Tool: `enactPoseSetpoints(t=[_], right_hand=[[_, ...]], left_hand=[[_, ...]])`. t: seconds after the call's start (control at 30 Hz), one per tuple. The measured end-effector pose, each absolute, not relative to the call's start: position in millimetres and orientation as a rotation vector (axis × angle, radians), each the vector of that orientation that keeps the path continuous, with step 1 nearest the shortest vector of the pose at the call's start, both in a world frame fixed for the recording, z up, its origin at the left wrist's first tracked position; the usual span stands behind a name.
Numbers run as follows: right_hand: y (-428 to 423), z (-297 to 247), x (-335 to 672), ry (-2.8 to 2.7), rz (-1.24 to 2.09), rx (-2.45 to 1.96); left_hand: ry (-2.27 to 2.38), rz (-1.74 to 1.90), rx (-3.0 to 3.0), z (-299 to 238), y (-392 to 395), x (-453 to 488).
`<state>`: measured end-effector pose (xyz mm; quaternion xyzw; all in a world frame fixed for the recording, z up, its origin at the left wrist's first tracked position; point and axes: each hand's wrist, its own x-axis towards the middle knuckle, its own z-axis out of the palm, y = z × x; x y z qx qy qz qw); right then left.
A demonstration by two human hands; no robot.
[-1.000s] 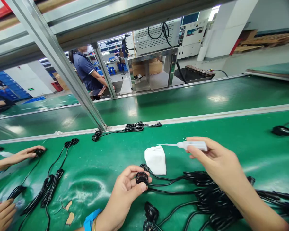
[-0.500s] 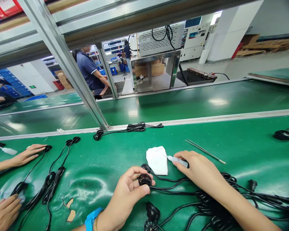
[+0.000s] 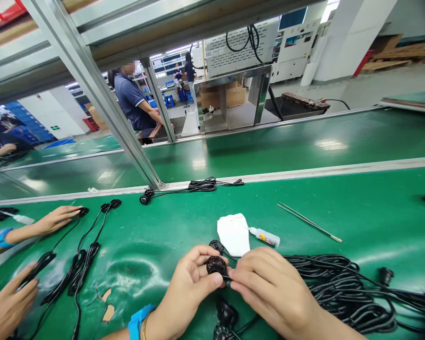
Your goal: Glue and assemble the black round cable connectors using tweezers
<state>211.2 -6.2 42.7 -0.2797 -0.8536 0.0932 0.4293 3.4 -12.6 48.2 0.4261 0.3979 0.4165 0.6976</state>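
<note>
Between the thumb and fingers of my left hand (image 3: 189, 278) is a round black cable end piece (image 3: 216, 265), its open face tilted up. My right hand (image 3: 272, 288) pinches the black cable (image 3: 226, 277) right beside that piece. Just beyond both hands, a folded white cloth (image 3: 233, 233) lies on the green mat. A small clear glue bottle (image 3: 266, 237) rests beside it, with its nozzle on the cloth's edge. Another round end piece (image 3: 216, 245) sits behind my left fingers, and more black end pieces (image 3: 226, 312) lie below my hands.
Coiled black cables (image 3: 336, 283) fill the right front. Metal tweezers (image 3: 310, 222) lie farther back. At left, a co-worker's hands (image 3: 58, 219) handle black cables beside more bundles (image 3: 80, 264). One bundled cable (image 3: 202, 184) lies along the rail, near a metal post (image 3: 102, 104).
My right hand has put the glue bottle down beside the cloth and moved left and nearer, onto the cable at the round piece. My left hand keeps its hold.
</note>
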Motion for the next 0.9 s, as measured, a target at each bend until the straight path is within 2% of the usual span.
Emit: enactPoseSetpoints(t=[0.2, 0.9], right_hand=[[-9.6, 29.1, 206.1, -2.076, 0.241, -0.722], [-13.9, 31.0, 200.6, -2.0, 0.203, -0.751]], left_hand=[[0.878, 0.923, 0.932, 47.6, -13.4, 3.6], [0.85, 0.963, 0.9, 46.8, -14.3, 5.8]])
